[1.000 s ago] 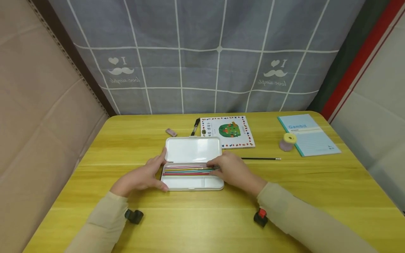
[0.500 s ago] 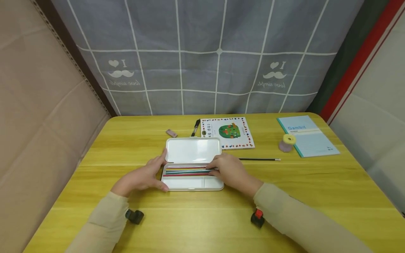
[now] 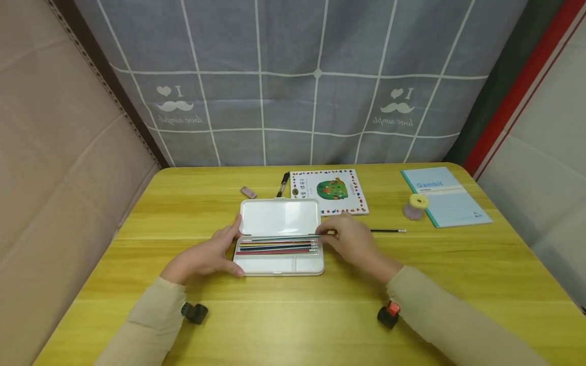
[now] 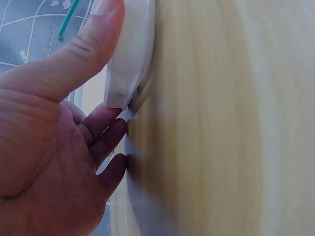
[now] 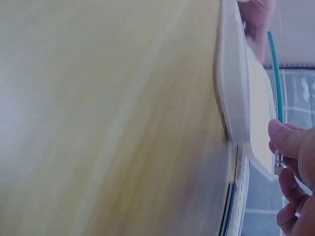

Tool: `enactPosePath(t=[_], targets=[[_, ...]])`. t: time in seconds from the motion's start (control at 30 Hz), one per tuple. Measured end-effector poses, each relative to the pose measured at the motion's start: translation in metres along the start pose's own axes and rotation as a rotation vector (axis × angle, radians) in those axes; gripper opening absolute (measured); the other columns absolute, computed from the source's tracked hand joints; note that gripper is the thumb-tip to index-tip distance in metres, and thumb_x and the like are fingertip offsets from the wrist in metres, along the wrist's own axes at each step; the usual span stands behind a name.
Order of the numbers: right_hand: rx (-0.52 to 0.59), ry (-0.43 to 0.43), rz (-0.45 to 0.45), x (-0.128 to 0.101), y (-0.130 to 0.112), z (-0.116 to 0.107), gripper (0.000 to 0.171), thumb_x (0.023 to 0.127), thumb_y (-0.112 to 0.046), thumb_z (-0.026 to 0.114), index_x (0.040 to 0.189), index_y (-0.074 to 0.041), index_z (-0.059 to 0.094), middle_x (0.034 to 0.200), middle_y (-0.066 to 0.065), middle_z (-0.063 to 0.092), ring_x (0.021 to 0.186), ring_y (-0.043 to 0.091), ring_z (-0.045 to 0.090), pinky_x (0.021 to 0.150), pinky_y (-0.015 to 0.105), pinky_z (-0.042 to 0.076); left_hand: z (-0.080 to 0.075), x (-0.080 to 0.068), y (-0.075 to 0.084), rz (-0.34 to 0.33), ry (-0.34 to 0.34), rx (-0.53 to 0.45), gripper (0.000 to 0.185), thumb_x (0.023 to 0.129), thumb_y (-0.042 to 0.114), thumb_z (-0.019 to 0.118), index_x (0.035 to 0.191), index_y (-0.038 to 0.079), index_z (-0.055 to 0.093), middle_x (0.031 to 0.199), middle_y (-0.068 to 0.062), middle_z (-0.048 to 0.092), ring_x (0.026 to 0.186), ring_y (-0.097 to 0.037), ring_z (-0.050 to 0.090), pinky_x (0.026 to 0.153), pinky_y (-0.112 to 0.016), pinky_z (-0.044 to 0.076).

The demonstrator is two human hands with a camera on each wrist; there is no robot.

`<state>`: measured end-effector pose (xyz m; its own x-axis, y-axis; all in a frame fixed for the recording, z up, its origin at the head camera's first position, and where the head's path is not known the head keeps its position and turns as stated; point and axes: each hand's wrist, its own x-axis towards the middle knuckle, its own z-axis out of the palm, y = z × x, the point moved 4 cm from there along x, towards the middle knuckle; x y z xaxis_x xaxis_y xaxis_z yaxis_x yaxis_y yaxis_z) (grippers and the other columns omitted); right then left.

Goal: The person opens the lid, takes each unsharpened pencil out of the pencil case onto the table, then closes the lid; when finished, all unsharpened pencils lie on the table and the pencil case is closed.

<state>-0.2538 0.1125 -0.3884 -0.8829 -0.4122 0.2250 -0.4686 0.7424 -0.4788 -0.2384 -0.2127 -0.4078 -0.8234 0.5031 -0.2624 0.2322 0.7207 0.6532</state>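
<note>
Yellow table [image 3: 458, 274], slim teal pencil [image 3: 284, 237]

left hand [image 4: 49, 147] | thumb on white case [image 4: 130, 59] edge | green pencil [image 4: 69, 19] above

A white pencil case [image 3: 279, 239] lay open at frame centre; a teal pencil [image 3: 284, 237] was lifted level above its coloured pencils [image 3: 274, 248].

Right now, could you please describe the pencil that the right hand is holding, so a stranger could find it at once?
On the yellow wooden table lies an open white plastic pencil case. The right hand pinches the metal end of a thin teal-green pencil, raised above the case's hinge. The other coloured pencils lie flat in the tray.
</note>
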Motion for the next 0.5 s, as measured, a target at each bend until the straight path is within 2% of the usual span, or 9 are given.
enactPosePath(t=[0.03,0.17,0.5], targets=[[-0.004,0.009,0.006,-0.002,0.005,-0.004,0.012,0.088,-0.020,0.085,0.100,-0.019,0.084,0.101,-0.006,0.079,0.095,0.018,0.068,0.095,0.044,0.053,0.000,0.000,0.000,-0.005,-0.001,-0.002,0.141,0.078,0.038,0.090,0.163,0.000,-0.015,0.140,-0.010,0.052,0.151,-0.044,0.019,0.123,-0.064,0.013],[-0.037,0.046,0.060,-0.011,0.025,-0.019,0.012,0.088,-0.020,0.086,0.099,-0.021,0.084,0.102,-0.005,0.079,0.096,0.021,0.066,0.085,0.045,0.055,-0.001,0.000,-0.001,-0.003,-0.002,-0.001,0.141,0.078,0.039,0.090,0.163,0.001,-0.016,0.141,-0.011,0.052,0.151,-0.045,0.018,0.122,-0.065,0.013],[-0.044,0.071,0.138,-0.041,0.075,-0.054,0.012,0.089,-0.012,0.083,0.100,-0.016,0.082,0.105,0.004,0.078,0.093,0.025,0.071,0.080,0.049,0.057,-0.003,0.000,0.000,-0.006,-0.001,0.009,0.142,0.077,0.040,0.090,0.163,0.000,-0.015,0.140,-0.010,0.052,0.151,-0.044,0.019,0.122,-0.065,0.014]])
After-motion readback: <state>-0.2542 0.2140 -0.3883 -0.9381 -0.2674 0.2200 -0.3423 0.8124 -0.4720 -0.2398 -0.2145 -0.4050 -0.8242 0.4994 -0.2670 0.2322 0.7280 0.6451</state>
